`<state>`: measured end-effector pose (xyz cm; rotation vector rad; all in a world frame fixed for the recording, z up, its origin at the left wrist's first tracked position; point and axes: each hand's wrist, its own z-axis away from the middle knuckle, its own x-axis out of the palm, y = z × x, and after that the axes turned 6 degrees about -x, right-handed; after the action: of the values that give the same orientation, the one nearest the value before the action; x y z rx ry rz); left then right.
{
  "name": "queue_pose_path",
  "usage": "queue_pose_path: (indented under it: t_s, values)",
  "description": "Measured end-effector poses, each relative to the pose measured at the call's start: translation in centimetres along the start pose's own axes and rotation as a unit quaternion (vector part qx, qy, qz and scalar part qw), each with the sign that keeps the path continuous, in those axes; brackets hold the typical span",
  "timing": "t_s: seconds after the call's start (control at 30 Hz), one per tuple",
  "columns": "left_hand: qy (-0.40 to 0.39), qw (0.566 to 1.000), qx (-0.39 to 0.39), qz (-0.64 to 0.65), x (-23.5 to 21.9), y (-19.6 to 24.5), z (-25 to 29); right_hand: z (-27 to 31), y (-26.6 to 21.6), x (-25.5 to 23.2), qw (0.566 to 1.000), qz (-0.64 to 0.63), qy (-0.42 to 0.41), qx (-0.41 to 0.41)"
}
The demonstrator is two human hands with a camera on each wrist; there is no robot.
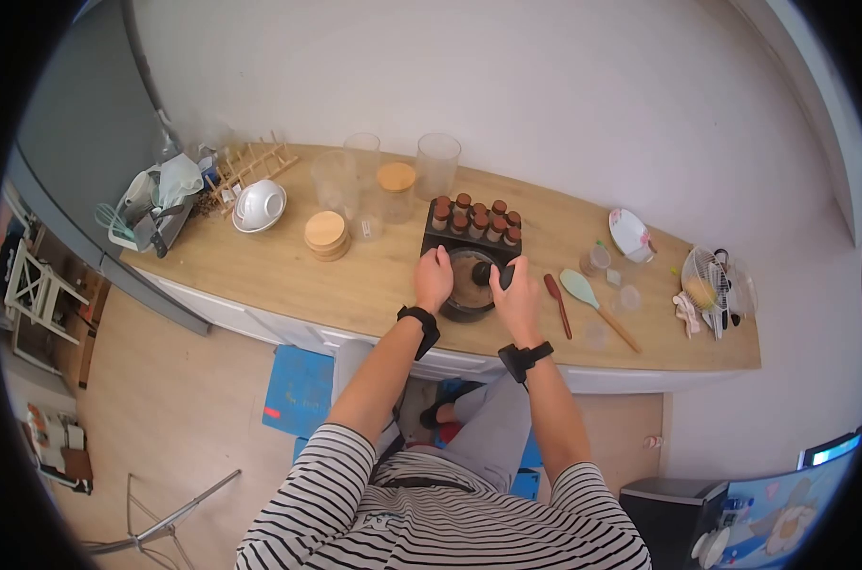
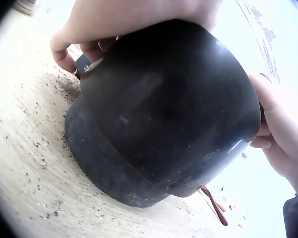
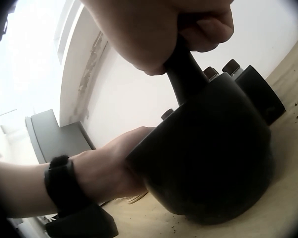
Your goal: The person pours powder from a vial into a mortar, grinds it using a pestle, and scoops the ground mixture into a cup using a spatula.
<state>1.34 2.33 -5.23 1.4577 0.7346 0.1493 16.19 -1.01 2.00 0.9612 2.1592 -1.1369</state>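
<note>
The right hand (image 1: 518, 302) grips the black pestle (image 3: 185, 77), whose rounded end stands in brown matter inside the round black mortar (image 2: 169, 109); the left hand (image 1: 435, 277) holds the mortar's rim, fingers bent about its side. The mortar stands at the front of the long wood-grain desk (image 1: 374, 275), just before a black rack (image 1: 435, 239) of brown-capped clear jars (image 1: 477, 225). Dark crumbs (image 2: 48, 214) speckle the desktop beside it. White cabinet fronts (image 1: 288, 332) run below, a pale plain wall (image 1: 545, 114) behind, a light floor (image 1: 165, 380) beneath. Marks on a blue panel (image 1: 293, 385) there are too small to read.
</note>
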Motion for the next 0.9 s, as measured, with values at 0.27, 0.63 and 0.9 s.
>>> queue_pose_path:
  t_s: [0.27,0.63,0.9]
  values:
    - [-0.021,1.0,-0.003,0.007,-0.3,-0.3,-0.3,-0.8,-1.5,1.8,0.986,0.062,-0.025,-0.153]
    - [-0.03,0.999,0.013,-0.013,0.2,-1.2,-1.0,-2.4,-1.0,1.7,0.994,-0.026,0.031,-0.098]
    - [-0.06,0.995,0.008,0.078,-0.1,-1.8,-1.1,-1.4,-2.7,1.7,0.966,0.068,-0.099,-0.227]
